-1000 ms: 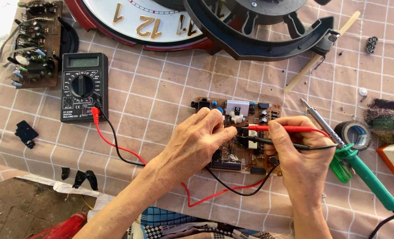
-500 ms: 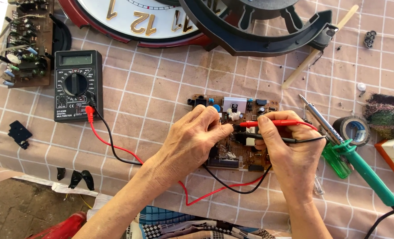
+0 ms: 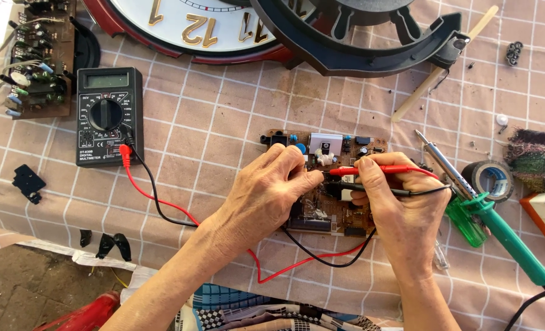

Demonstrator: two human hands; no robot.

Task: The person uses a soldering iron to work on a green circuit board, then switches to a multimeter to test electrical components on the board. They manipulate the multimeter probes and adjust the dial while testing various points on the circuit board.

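Left hand (image 3: 266, 196) lay closed over the brown populated circuit board (image 3: 327, 184) on the checked desk (image 3: 223, 122), steadying the probe tips | right hand (image 3: 401, 208) pinched the red probe (image 3: 382, 170) and black probe (image 3: 376, 191) together | risk: the close-set tips could bridge neighbouring contacts, or slip if the board shifted | black digital multimeter (image 3: 108, 116) sat well left.

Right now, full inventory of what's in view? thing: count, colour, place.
circuit board: 1, brown, centre, under both hands
probes: 2, red and black, in right hand
multimeter: 1, black, left
second board: 1, brown, top left
clock: 1, white face, red rim, top
soldering iron: 1, green handle, right
tape roll: 1, black, right
left hand: on circuit board
right hand: gripping probes
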